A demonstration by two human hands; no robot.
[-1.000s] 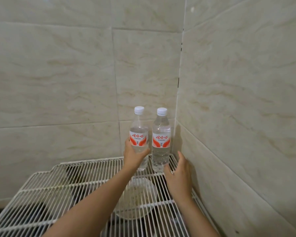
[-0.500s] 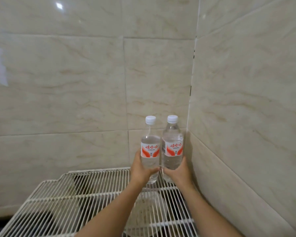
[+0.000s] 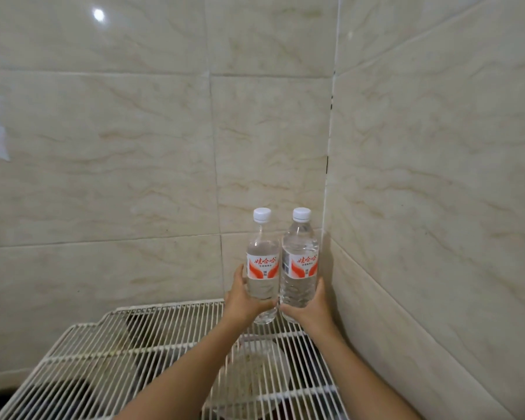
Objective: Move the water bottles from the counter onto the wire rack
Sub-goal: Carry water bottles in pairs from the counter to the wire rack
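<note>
Left grip (image 3: 245, 301) wraps the lower body of the left bottle (image 3: 262, 269). Right grip (image 3: 311, 307) curls round the lower body of the right bottle (image 3: 299, 268). Both bottles upright, capped, side by side, at the wire rack's (image 3: 152, 338) far corner, 1 o'clock, near the tiled wall (image 3: 422, 207). Can't tell if the bases rest on the wires. Pale bowl (image 3: 255, 377) under the rack, 6 o'clock of the bottles.

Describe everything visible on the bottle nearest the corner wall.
The bottle is clear plastic, filled with water, with a white cap and a white label with red swooshes. It stands upright at the back right corner of the wire rack, near the side wall. The right hand grips its lower body; the other bottle stands close on its left.
</note>
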